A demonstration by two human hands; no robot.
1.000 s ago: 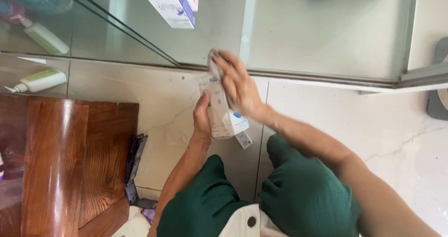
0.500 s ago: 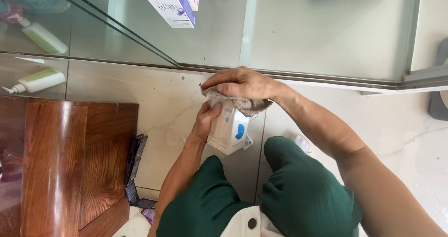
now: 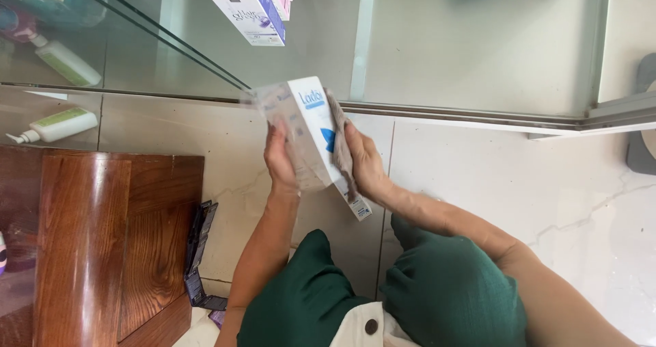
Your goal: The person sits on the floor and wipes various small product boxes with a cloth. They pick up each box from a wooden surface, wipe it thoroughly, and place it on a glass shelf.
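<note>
My left hand (image 3: 280,159) grips a white box with blue print (image 3: 307,131) from its left side, holding it tilted above my knees. My right hand (image 3: 362,162) presses a grey-brown cloth (image 3: 339,145) against the box's right face. The box hangs over the pale tiled floor, just in front of a glass cabinet (image 3: 424,46). My green trouser legs fill the bottom of the view.
Behind the glass stand a white and purple box (image 3: 247,8) and a pink one. At the left, a pump bottle (image 3: 51,125) and another bottle (image 3: 65,60) lie on glass shelves. A wooden stool (image 3: 102,244) stands at lower left with dark packets (image 3: 199,251) beside it.
The box has been turned and raised. My right hand moved from lying over the top of the box to its right side, with the cloth against it.
</note>
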